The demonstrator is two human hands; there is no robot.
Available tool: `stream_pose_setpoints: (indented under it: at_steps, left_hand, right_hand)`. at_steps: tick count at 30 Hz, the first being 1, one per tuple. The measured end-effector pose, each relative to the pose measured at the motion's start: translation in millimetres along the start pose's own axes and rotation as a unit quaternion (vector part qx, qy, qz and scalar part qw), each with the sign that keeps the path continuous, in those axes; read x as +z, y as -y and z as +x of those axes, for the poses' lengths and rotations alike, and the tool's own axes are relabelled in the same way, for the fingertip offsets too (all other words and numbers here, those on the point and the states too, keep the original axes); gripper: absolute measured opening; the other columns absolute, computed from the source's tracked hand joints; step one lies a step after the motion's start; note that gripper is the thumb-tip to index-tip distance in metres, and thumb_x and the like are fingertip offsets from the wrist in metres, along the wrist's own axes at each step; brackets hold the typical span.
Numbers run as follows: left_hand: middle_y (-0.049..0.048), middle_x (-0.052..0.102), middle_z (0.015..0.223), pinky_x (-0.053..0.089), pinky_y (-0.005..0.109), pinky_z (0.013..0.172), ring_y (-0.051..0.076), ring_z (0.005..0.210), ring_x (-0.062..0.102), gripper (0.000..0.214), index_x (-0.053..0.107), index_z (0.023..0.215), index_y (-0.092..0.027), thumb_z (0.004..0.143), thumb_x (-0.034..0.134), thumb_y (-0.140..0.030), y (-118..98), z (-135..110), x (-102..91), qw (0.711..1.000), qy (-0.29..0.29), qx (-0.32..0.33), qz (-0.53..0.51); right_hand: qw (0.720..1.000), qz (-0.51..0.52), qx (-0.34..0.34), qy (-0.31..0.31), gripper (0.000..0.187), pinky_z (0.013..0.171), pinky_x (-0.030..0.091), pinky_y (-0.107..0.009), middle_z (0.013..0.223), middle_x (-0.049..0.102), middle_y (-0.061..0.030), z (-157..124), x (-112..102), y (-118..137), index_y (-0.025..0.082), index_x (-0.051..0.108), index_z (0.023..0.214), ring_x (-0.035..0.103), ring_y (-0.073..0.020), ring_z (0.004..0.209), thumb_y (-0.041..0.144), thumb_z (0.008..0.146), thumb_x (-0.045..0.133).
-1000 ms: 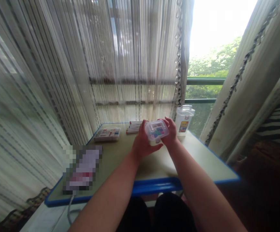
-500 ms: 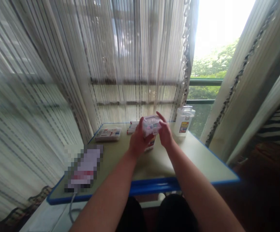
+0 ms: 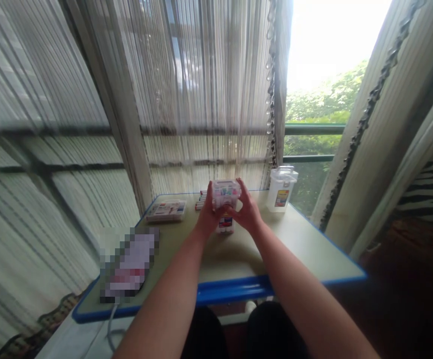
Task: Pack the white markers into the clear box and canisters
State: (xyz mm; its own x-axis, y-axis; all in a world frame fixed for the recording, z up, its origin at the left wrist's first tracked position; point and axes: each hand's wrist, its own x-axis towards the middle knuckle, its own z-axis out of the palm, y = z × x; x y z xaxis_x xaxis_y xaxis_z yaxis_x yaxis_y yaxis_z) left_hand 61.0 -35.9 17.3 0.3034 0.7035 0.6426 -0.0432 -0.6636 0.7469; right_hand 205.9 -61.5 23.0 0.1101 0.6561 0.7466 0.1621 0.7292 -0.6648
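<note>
In the middle of the head view, a clear plastic marker box (image 3: 225, 190) with a lid stands upright between my hands. Colored ends show inside it, and a printed label sits low on its front. My left hand (image 3: 208, 213) wraps round its left side. Against the right side, my right hand (image 3: 247, 210) is closed, its fingers near the lid's edge. Both thumbs meet across the front. Whether the box's base rests on the table is hard to tell.
Several markers (image 3: 200, 200) lie behind my left hand. A flat case (image 3: 166, 210) lies at the back left of the blue-edged table (image 3: 294, 249). A second clear box (image 3: 282, 191) with a handle stands back right. A blurred-out device (image 3: 132, 264) with a cable lies left.
The box has turned upright and squarer to me. My right hand's fingers, raised and spread over the lid before, now close against its side.
</note>
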Motion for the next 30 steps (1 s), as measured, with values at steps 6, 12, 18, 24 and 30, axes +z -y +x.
stream_pose_setpoints:
  at_steps: [6, 12, 18, 24, 30]
  left_hand:
    - [0.0126, 0.054, 0.129, 0.045, 0.042, 0.098, 0.022, 0.112, 0.057, 0.093, -0.005, 0.146, -0.026, 0.08, 0.06, -0.036, 1.7, 0.7, -2.8, 0.999, 0.008, 0.017, 0.032]
    - [0.0087, 0.053, 0.131, 0.04, 0.047, 0.101, 0.023, 0.115, 0.054, 0.087, 0.001, 0.145, -0.032, 0.08, 0.06, -0.035, 5.0, -1.3, 1.1, 1.0, -0.017, -0.019, -0.005]
    - [0.0079, 0.054, 0.13, 0.041, 0.049, 0.101, 0.024, 0.114, 0.055, 0.085, 0.002, 0.145, -0.033, 0.082, 0.058, -0.039, 2.3, -3.4, 3.3, 0.999, -0.014, -0.039, -0.014]
    - [0.01, 0.053, 0.132, 0.043, 0.044, 0.1, 0.024, 0.114, 0.055, 0.086, -0.002, 0.146, -0.028, 0.083, 0.056, -0.039, 0.8, -3.4, 6.5, 0.998, -0.005, -0.029, -0.053]
    - [0.0092, 0.049, 0.136, 0.04, 0.044, 0.103, 0.023, 0.119, 0.052, 0.086, -0.002, 0.146, -0.028, 0.083, 0.056, -0.039, -0.9, -2.9, 10.2, 0.998, 0.006, -0.032, -0.06]
  right_hand:
    - [0.992, -0.102, -0.074, 0.01, 0.088, 0.104, 0.037, -0.047, 0.144, 0.038, -0.0068, 2.1, -5.3, 1.8, 0.031, 0.036, 0.138, 0.039, -0.0307, 0.129, 0.027, 0.06, 0.076]
    - [0.953, -0.237, -0.179, 0.056, 0.08, 0.1, 0.043, -0.045, 0.146, 0.033, -0.0113, 2.6, -13.7, 5.4, 0.022, 0.023, 0.144, 0.035, -0.0283, 0.132, 0.018, 0.071, 0.057]
    - [0.934, -0.296, -0.199, 0.036, 0.073, 0.089, 0.052, -0.04, 0.142, 0.039, -0.0125, 3.2, -17.8, 7.3, 0.023, 0.027, 0.142, 0.047, -0.0272, 0.123, 0.022, 0.075, 0.055]
    - [0.953, -0.266, -0.142, 0.004, 0.048, 0.081, 0.055, -0.04, 0.134, 0.049, -0.0136, 3.8, -13.9, 11.9, 0.023, 0.049, 0.124, 0.06, -0.0253, 0.104, 0.037, 0.079, 0.059]
    - [0.975, -0.203, -0.081, -0.049, 0.034, 0.076, 0.054, -0.036, 0.126, 0.053, -0.0094, 7.6, -7.9, 12.8, 0.024, 0.055, 0.105, 0.06, -0.0204, 0.096, 0.041, 0.077, 0.061]
